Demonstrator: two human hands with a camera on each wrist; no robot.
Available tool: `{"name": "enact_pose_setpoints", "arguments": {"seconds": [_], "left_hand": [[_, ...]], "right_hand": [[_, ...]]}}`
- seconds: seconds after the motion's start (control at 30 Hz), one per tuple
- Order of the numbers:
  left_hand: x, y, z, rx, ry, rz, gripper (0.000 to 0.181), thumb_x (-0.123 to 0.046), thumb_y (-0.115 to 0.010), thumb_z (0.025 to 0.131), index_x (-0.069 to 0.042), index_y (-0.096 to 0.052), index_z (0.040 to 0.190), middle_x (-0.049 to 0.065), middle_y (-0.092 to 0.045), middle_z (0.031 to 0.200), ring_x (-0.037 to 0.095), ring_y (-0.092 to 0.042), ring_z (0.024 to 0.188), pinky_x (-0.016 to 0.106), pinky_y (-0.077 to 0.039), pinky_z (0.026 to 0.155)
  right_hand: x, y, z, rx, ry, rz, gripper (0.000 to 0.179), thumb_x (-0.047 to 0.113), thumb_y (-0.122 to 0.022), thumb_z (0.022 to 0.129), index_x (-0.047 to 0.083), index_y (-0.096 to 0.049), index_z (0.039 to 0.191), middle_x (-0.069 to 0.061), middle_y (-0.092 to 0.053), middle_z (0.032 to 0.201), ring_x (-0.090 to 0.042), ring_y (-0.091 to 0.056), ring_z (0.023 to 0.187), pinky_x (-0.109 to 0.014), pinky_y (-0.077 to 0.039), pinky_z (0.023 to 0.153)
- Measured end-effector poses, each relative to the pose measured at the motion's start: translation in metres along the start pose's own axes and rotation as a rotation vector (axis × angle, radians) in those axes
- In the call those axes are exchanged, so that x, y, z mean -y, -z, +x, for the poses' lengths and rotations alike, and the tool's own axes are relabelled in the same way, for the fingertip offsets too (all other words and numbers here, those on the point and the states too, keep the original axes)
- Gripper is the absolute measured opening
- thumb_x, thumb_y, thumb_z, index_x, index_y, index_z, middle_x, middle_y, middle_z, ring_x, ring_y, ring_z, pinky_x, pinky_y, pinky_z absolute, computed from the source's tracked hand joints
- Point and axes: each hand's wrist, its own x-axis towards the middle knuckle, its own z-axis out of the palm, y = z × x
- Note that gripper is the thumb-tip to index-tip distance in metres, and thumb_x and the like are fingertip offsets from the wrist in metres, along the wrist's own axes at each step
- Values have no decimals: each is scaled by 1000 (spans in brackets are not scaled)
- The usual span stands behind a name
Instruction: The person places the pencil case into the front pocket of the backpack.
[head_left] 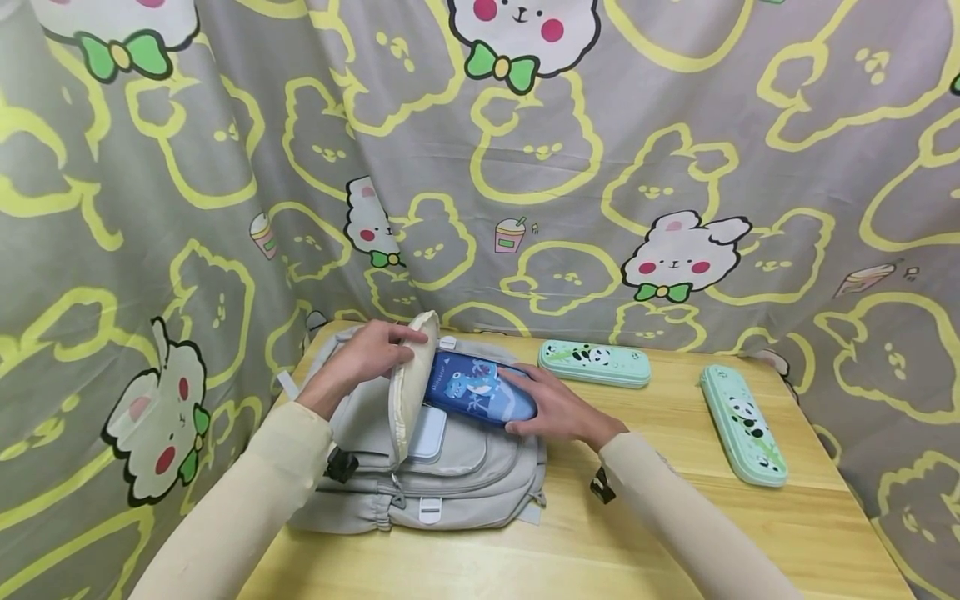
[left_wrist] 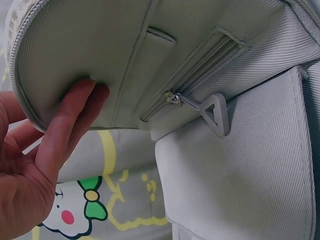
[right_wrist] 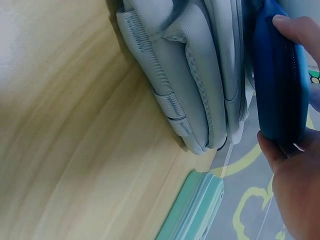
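A grey backpack (head_left: 465,508) lies on the table with its cream-lined flap (head_left: 414,392) raised. My left hand (head_left: 375,357) pinches the edge of that flap, thumb on one side and fingers on the other; the left wrist view shows the flap's outer side with a zipper pocket (left_wrist: 200,75). In my right hand (head_left: 558,404) is a blue pencil case (head_left: 480,390) with a dinosaur print, gripped at its right end. Its left end reaches the bag's opening beside the flap. The right wrist view shows the zipped side of the case (right_wrist: 282,85) between thumb and fingers.
Two mint-green panda pencil cases lie on the wooden table (head_left: 652,533): one near the back edge (head_left: 595,363), another at the right (head_left: 745,427). A patterned curtain (head_left: 540,167) hangs behind and at both sides. A pale blue patch (head_left: 427,433) shows on the backpack.
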Motion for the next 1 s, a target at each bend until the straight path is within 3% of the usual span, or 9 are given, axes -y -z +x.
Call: {"name": "enact_pose_setpoints", "arguments": {"seconds": [0.23,0.53,0.73,1.0], "left_hand": [[1,1,0,0,-9,-4,47,-7,-58,100,-12,-73,144,19,-64,143,16,-55,76,29,-55,76],[1,1,1,5,-6,-9,47,-7,-58,101,-12,-72,145,18,-65,142,22,-61,95,29,-55,77],[0,1,1,4,-17,-4,47,-7,-58,100,-11,-72,145,18,-66,138,20,-58,87,28,-53,75],[-1,1,-1,8,-57,-15,47,-5,-57,100,-9,-72,144,20,-64,146,19,-57,81,31,-52,72]], "right_hand": [[0,3,7,23,10,-26,96,48,-81,90,25,-37,172,-20,-34,174,-45,-38,155,-64,-39,121],[1,6,13,34,12,-10,97,46,-84,89,24,-39,171,-21,-34,174,-47,-38,155,-70,-36,121],[-1,6,18,37,18,-6,96,46,-84,87,24,-41,170,-20,-36,174,-46,-38,155,-69,-35,122],[0,4,26,73,16,17,95,44,-84,88,24,-42,170,-18,-34,175,-44,-37,158,-68,-34,124]]}}
